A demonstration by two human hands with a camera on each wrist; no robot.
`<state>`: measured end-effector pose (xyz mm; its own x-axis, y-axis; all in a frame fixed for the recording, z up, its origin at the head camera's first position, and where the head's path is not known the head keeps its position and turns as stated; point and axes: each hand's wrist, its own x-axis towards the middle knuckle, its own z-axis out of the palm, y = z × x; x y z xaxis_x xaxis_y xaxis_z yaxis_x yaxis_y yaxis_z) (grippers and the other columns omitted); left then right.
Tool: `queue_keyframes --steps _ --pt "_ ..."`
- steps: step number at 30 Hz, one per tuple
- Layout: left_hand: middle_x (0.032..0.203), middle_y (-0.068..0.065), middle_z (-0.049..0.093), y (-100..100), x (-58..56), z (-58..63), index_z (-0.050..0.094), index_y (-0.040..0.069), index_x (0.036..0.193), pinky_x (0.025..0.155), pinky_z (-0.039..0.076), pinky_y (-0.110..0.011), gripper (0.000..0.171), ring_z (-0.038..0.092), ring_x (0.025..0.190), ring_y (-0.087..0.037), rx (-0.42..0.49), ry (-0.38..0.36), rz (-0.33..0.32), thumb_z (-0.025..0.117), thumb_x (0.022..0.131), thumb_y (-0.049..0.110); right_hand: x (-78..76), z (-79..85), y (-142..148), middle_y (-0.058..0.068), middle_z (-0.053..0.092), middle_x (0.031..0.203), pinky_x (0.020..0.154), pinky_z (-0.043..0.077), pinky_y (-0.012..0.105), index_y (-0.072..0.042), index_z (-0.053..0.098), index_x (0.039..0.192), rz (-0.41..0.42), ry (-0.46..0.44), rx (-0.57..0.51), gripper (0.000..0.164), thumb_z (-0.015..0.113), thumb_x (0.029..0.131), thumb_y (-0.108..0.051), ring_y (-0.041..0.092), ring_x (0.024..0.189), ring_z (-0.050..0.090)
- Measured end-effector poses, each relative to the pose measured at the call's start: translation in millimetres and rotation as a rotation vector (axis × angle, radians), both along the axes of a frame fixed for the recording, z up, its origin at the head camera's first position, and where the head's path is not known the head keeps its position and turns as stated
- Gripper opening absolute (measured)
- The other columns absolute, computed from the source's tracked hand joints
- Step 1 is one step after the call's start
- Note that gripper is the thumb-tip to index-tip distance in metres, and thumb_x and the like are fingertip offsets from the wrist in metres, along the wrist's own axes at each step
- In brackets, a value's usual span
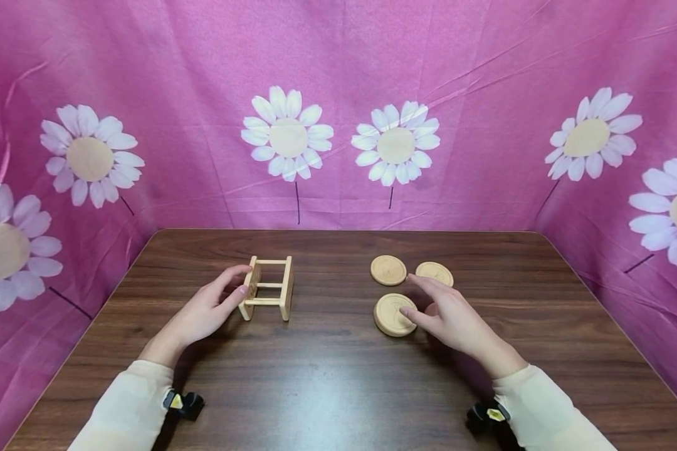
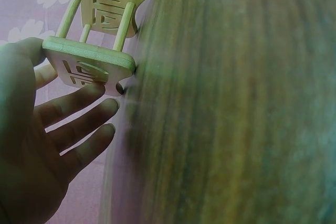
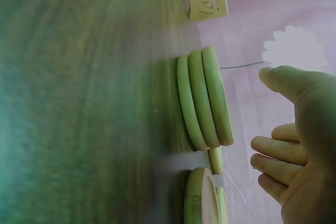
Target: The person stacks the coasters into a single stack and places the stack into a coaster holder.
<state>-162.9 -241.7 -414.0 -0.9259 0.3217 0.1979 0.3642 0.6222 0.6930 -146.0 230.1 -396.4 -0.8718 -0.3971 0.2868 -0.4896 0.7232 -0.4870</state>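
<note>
A small wooden rack (image 1: 288,285) with two cut-out side panels joined by round rods stands at the left of the table. My left hand (image 1: 205,310) is at its near side panel (image 2: 86,66), fingers loosely extended, with thumb and fingertips right at the panel. Toward the right is a stack of three round wooden coasters (image 3: 202,100). My right hand (image 1: 454,316) hovers over the right side of this stack (image 1: 393,313), thumb and fingers spread, and a gap shows between them in the right wrist view. Another coaster is partly hidden beneath that hand.
Behind the stack lie a coaster (image 1: 388,270) and, farther right, another coaster (image 1: 435,272) partly overlapped by the right hand. The dark wooden table (image 1: 316,388) ends at the back against a pink flowered cloth (image 1: 338,62), which also hangs along both sides.
</note>
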Motion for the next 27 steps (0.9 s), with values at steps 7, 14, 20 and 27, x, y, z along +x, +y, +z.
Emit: queue_keyframes --steps 7,14,20,27 --pt "0.130 -0.015 0.075 0 0.3 1.1 0.052 0.014 0.154 0.098 0.056 -0.041 0.041 0.071 0.114 -0.025 -0.011 -0.008 0.008 0.056 0.114 0.021 -12.8 4.0 -2 0.026 0.068 0.143 0.104 0.056 0.058 0.008 0.058 0.147 -0.022 -0.004 -0.004 0.061 0.079 0.100 -0.023 0.033 0.111 0.077" --pt "0.129 -0.016 0.075 -1 0.1 0.8 0.052 0.014 0.154 0.097 0.056 -0.039 0.041 0.071 0.114 -0.025 0.005 -0.009 0.000 0.056 0.114 0.020 -28.6 6.9 -3 0.026 0.065 0.147 0.114 0.047 0.065 0.007 0.057 0.150 -0.030 -0.025 0.012 0.062 0.079 0.100 -0.023 0.047 0.138 0.060" --pt "0.129 -0.016 0.075 -1 -0.1 -0.1 0.052 0.014 0.154 0.097 0.056 -0.036 0.041 0.071 0.113 -0.024 0.016 -0.010 -0.006 0.057 0.114 0.020 -39.8 4.5 -1 0.027 0.063 0.150 0.117 0.044 0.064 0.008 0.056 0.150 -0.024 -0.054 0.003 0.062 0.078 0.101 -0.023 0.049 0.141 0.057" --pt "0.128 -0.016 0.075 -1 0.5 0.4 0.052 0.014 0.154 0.096 0.056 -0.035 0.041 0.072 0.111 -0.024 0.022 -0.015 -0.008 0.057 0.113 0.018 -52.6 2.3 0 0.027 0.062 0.151 0.120 0.042 0.063 0.008 0.053 0.153 -0.031 -0.109 0.006 0.069 0.079 0.100 -0.027 0.047 0.145 0.055"
